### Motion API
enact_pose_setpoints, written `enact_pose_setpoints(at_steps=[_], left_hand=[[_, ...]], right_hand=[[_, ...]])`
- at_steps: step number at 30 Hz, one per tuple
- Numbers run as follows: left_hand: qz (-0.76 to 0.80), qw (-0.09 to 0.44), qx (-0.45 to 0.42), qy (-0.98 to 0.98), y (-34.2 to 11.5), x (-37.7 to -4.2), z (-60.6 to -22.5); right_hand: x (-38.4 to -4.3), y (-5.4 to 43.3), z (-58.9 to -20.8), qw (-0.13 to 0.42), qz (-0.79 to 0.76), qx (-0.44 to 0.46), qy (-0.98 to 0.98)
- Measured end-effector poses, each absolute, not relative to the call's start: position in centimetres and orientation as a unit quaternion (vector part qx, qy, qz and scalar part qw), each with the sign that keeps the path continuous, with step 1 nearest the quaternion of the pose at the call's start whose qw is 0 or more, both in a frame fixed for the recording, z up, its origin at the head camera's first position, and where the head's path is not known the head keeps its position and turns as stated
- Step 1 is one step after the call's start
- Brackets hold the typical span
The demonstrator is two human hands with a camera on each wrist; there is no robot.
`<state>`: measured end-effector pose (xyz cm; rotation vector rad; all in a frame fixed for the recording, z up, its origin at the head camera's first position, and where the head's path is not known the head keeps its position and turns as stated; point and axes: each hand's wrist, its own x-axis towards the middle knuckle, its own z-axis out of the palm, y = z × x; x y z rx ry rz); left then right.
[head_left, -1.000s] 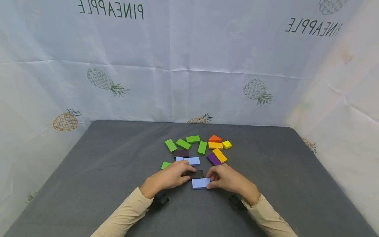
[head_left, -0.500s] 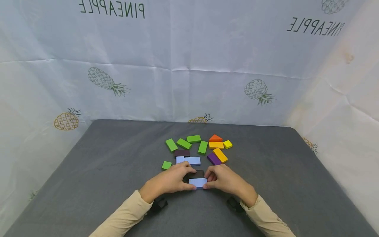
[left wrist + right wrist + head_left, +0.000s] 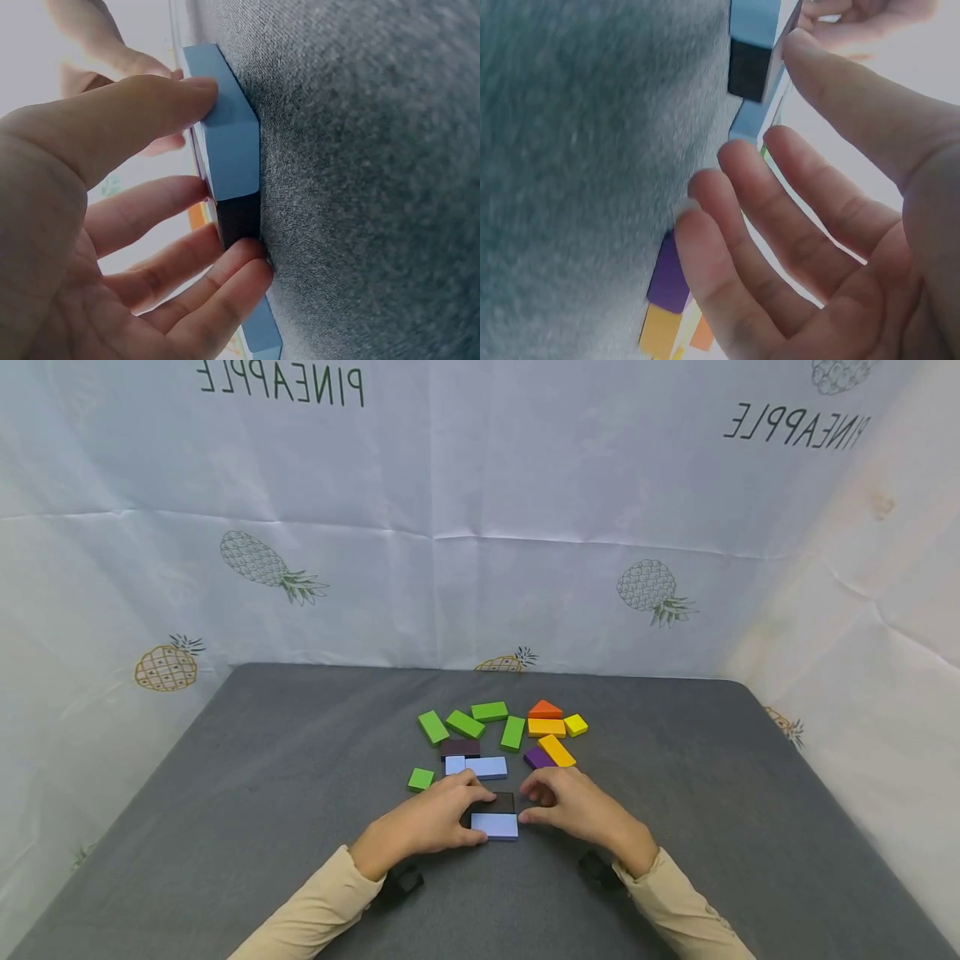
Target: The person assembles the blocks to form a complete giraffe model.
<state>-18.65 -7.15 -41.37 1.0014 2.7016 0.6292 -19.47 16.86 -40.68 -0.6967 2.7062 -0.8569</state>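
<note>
We see L hand (image 3: 433, 810) pinching near blue block (image 3: 494, 827) together w/ black block (image 3: 505, 802), which abuts its 12 o'clock side. Blue's long axis runs 9-to-3, approx. 4 o'clock from L hand, 9 from R hand (image 3: 581, 808). L's nearer, touching; R's fingers are parted, gripping nothing.

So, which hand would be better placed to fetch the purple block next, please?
Probably the right hand: it holds nothing and is nearer the purple block; the left hand touches the front blue block.
</note>
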Motion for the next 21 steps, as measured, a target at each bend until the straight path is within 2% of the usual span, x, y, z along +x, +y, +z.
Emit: enact_pose_setpoints(at_steps=[10,21], left_hand=[[0.217,0.105,0.342,0.908,-7.6,-18.4,-41.3],[0.226,0.106,0.335,0.908,-8.2,-17.8,-41.2]], right_hand=[[-20.4,18.0,-40.8,0.054,-0.257,-0.199,0.944],[-20.8,18.5,-41.5,-0.004,-0.214,-0.199,0.956]])
